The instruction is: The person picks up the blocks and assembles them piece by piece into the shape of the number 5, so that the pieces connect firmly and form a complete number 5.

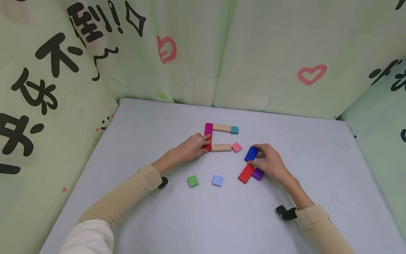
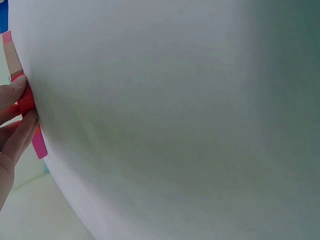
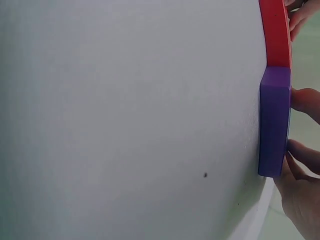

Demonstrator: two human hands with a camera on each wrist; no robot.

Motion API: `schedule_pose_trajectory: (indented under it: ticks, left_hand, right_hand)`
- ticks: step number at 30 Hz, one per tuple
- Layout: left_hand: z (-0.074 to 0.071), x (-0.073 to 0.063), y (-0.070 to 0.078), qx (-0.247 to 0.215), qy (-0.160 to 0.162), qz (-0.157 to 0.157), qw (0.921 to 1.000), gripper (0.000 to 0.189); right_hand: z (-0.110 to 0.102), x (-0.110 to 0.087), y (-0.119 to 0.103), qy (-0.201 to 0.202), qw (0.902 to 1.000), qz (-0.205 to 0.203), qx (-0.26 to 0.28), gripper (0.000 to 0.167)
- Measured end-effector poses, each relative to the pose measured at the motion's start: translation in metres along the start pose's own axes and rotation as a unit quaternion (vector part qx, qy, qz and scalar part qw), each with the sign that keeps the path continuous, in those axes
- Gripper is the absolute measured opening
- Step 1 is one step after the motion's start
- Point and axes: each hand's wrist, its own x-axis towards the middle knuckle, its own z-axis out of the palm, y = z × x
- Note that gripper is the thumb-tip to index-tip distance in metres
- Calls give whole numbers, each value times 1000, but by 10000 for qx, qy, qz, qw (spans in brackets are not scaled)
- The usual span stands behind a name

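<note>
My left hand [image 1: 195,145] pinches a red block [image 2: 26,102] between thumb and fingers, at the near end of a magenta block [image 1: 208,127]. Two wooden blocks run rightward from this column, the far one [image 1: 222,128] ending at a teal block [image 1: 234,130]. The near wooden block [image 1: 221,148] has a tilted pink block [image 1: 236,147] at its right end. My right hand [image 1: 271,162] grips a blue block [image 1: 251,153] with thumb and fingers. Just nearer me lie a second red block [image 1: 246,174] and a purple block [image 3: 274,125], side by side.
A green block [image 1: 192,181] and a light blue block [image 1: 217,180] lie apart on the white table [image 1: 177,218]. Printed curtains [image 1: 260,53] stand behind and at both sides of it. Black wrist cameras [image 1: 286,213] stick out at both cuffs.
</note>
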Motion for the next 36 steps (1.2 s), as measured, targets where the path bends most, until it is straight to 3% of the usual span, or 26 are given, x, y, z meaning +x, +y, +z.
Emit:
schedule_pose_trajectory:
  ticks: [19, 29, 36]
  left_hand:
    - [-2, 0, 0, 23, -10, -62, 10000, 46]
    - [-3, 1, 1, 28, -56, -82, 9999, 46]
    - [-2, 3, 0, 46, -75, -69, 9999, 46]
  right_hand:
    - [7, -6, -8, -441, 9968, -668, -53, 60]
    - [9, -5, -16, -1019, 9895, -1005, -214, 58]
    - [3, -1, -19, -1208, 9858, -1107, -356, 60]
